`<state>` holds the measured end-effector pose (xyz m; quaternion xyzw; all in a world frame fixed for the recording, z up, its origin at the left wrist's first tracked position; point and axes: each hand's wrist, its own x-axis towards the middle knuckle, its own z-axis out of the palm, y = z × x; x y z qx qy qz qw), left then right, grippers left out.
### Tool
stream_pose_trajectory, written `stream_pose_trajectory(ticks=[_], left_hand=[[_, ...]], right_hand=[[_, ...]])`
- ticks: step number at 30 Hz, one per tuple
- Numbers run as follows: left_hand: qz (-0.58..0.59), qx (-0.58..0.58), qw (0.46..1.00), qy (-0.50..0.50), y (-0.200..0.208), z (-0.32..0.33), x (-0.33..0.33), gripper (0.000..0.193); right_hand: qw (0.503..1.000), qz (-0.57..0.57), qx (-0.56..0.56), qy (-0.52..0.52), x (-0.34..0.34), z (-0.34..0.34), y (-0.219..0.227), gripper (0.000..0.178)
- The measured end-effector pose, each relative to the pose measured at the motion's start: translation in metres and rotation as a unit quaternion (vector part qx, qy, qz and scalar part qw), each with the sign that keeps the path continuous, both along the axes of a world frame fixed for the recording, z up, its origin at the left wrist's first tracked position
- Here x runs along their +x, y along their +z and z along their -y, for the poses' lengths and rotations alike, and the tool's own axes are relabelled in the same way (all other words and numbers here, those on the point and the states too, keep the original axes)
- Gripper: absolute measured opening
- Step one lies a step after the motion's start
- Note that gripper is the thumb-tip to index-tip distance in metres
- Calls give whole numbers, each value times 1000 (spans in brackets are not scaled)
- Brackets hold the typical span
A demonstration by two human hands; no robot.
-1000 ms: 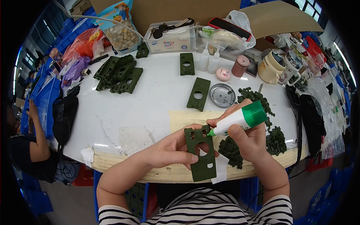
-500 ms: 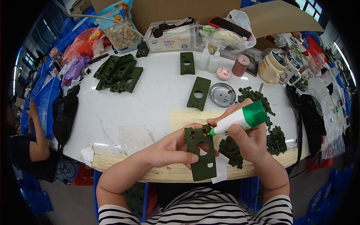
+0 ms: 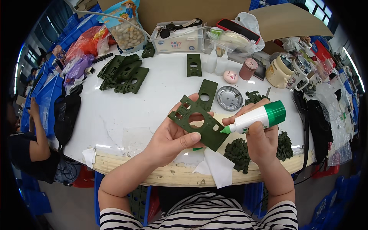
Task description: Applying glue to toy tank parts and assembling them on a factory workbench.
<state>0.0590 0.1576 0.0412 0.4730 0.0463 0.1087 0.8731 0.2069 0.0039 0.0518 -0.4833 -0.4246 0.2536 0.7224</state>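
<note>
Plate (image 3: 209, 134), matte green, oblong and pierced by a round hole, hung tilted above the near edge of the bench (image 3: 111, 119), pinched by the left hand (image 3: 166, 138), thumb on top! The right hand (image 3: 264, 143) wrapped round a smooth white bottle (image 3: 249, 119), its green cone nozzle (image 3: 226, 130) at the plate's end, contact unclear. Small green chips (image 3: 237, 154) heaped near that edge.

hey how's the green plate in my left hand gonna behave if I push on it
The green plate is probably stiff: it doesn't visibly sag in your left hand. It may flex most beside the round hole, where material narrows.
</note>
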Motion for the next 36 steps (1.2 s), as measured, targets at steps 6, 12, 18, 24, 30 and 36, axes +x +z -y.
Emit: stream_pose_trajectory(ticks=[6, 12, 18, 24, 30, 36], left_hand=[[50, -25, 998, 10, -9, 2, -2, 71], [121, 124, 984, 34, -19, 4, -2, 60], [156, 224, 959, 73, -27, 11, 1, 62], [159, 232, 957, 73, -28, 12, 0, 62], [162, 250, 952, 79, -28, 13, 0, 62], [158, 254, 951, 83, -28, 13, -1, 62]], right_hand=[[996, -94, 10, -7, 0, 1, -6, 32], [995, -99, 4, -27, -4, 0, -3, 34], [992, -123, -15, -21, -10, 1, -6, 30], [997, -76, -20, -22, -11, 1, -4, 30], [999, -45, -13, -26, -12, 1, -5, 30], [999, -19, -13, -40, -12, 0, -5, 30]])
